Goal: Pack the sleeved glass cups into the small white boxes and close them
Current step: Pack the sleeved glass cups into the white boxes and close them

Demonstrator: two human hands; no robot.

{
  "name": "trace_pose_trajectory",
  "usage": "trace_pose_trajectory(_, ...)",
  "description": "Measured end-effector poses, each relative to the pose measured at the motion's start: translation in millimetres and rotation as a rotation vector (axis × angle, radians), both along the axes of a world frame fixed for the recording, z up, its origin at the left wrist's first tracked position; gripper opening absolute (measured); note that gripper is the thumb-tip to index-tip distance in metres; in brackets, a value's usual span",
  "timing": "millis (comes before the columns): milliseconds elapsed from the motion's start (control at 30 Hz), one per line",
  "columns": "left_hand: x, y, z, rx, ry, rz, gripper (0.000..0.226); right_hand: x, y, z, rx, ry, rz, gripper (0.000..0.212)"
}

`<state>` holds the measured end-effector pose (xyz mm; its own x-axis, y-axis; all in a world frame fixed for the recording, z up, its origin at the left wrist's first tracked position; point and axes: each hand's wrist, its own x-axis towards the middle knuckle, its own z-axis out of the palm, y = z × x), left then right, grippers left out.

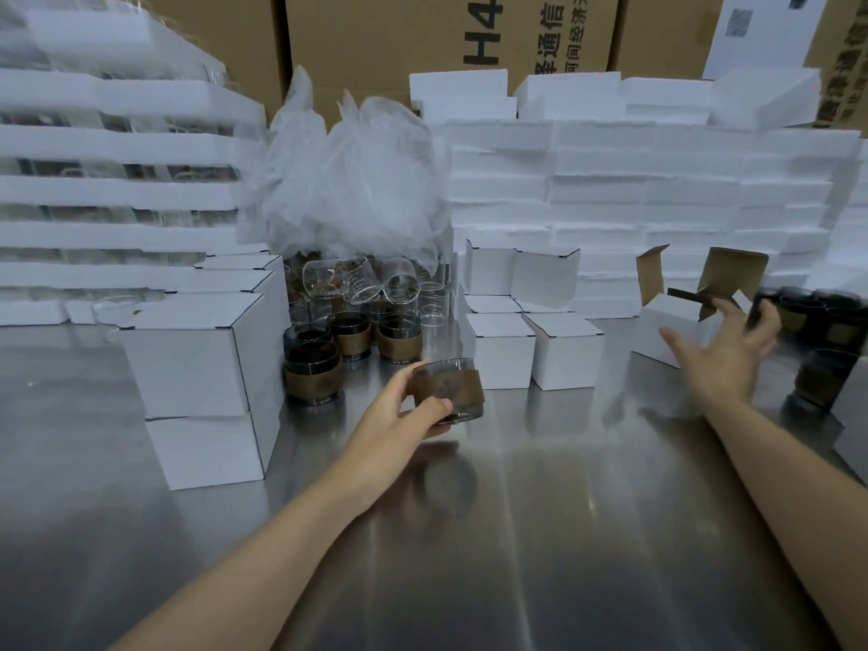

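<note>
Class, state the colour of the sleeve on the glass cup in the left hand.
Brown: the sleeve on the glass cup, best in the head view.

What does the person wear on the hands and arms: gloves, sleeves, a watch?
Nothing visible. The left hand and the right hand are ungloved, with no ring or watch seen. Both forearms are bare; no sleeve enters the picture.

Left hand (404, 406) grips a sleeved glass cup (448, 391) above the steel table (540, 533); right hand (723, 350), fingers spread, reaches at an open white box (671, 331); closed boxes (202, 364) stacked left.
</note>
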<state>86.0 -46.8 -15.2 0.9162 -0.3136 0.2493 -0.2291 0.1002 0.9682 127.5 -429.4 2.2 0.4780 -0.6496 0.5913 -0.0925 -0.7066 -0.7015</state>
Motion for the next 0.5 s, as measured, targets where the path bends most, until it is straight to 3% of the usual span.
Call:
trace_pose_trajectory(167, 2.8, -1.2, -0.7, -0.013, 0.013, 0.016, 0.048, 21.3, -15.1, -3.5, -0.053, 0.109, 0.032, 0.052)
trace_pose_trajectory(267, 2.6, -1.4, -0.4, -0.030, 0.018, 0.029, 0.039, 19.4, -17.0, -4.9, -0.052, 0.076, 0.069, 0.036)
trace_pose_trajectory(500, -0.7, -1.5, 5.0, -0.011, 0.052, 0.066, 0.041, -10.3, 10.8, 1.8, -0.031, -0.009, 0.016, 0.027)
